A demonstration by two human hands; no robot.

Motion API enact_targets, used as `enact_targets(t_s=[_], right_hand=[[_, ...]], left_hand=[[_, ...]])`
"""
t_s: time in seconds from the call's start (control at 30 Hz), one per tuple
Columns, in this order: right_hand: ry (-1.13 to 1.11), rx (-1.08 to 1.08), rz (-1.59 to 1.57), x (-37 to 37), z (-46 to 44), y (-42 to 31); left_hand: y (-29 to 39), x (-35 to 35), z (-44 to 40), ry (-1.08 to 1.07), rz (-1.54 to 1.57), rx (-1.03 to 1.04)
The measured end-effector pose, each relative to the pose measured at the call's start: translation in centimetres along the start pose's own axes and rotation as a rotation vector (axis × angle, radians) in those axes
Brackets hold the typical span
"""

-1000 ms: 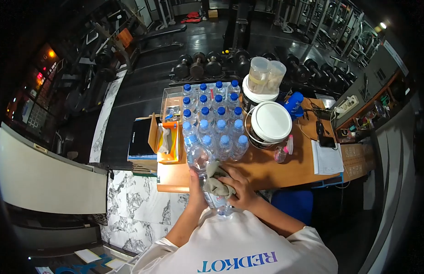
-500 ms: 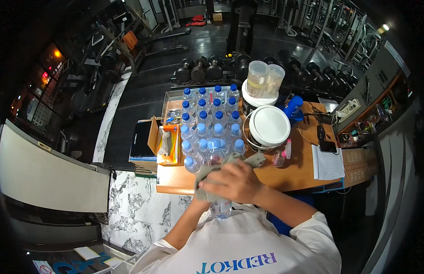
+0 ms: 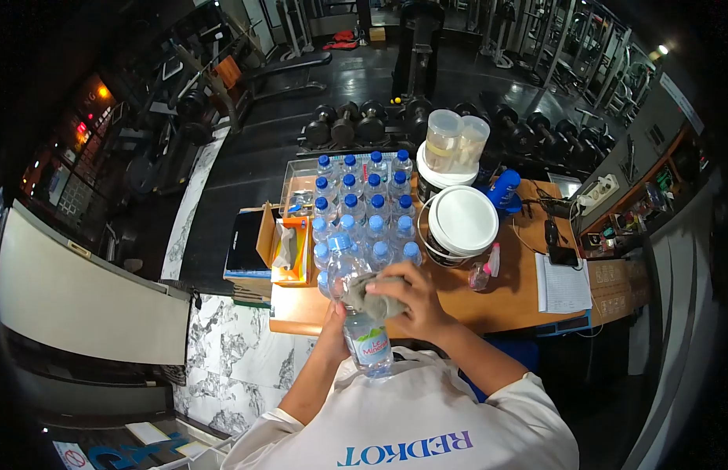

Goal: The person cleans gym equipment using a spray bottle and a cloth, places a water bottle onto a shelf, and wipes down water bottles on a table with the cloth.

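A clear plastic water bottle with a light blue cap and a printed label is held close to my chest, its cap end leaning left and away from me. My left hand is closed on the bottle's side, some fingers hidden behind it. In my right hand a grey cloth is bunched up and pressed against the bottle's upper part. Just beyond, rows of smaller water bottles stand upright on the table, with dark blue caps at the back and lighter ones nearer.
The wooden table also bears a white-lidded bucket, another bucket with two clear jars on top, a pink spray bottle, a blue bottle, a notebook, a phone and an orange tissue box.
The cloth, spread over the bottle under both hands before, is now bunched in my right hand. The bottle's cap end has swung left, and its label and my left hand show more.
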State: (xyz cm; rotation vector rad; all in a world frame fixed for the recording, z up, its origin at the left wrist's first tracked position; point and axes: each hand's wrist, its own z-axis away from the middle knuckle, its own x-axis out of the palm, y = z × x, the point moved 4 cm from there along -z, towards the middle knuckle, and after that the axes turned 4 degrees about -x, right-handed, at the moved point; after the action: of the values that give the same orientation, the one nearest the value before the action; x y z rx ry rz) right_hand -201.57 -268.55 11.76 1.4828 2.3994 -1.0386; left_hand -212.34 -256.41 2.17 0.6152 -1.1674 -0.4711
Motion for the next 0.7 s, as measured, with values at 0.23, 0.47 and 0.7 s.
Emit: enact_targets(t_s=[0.23, 0.47, 0.7], right_hand=[[0.232, 0.181, 0.01, -0.3, -0.2, 0.8], [-0.189, 0.083, -0.017, 2.1, 3.0, -1.6], [0.017, 0.256, 0.065, 0.3, -0.2, 0.3]], left_hand=[[0.2, -0.2, -0.4, -0.085, -0.222, 0.08], [1.0, -0.5, -0.2, -0.031, 0.241, -0.039], [1.2, 0.7, -1.2, 0.032, -0.253, 0.25]])
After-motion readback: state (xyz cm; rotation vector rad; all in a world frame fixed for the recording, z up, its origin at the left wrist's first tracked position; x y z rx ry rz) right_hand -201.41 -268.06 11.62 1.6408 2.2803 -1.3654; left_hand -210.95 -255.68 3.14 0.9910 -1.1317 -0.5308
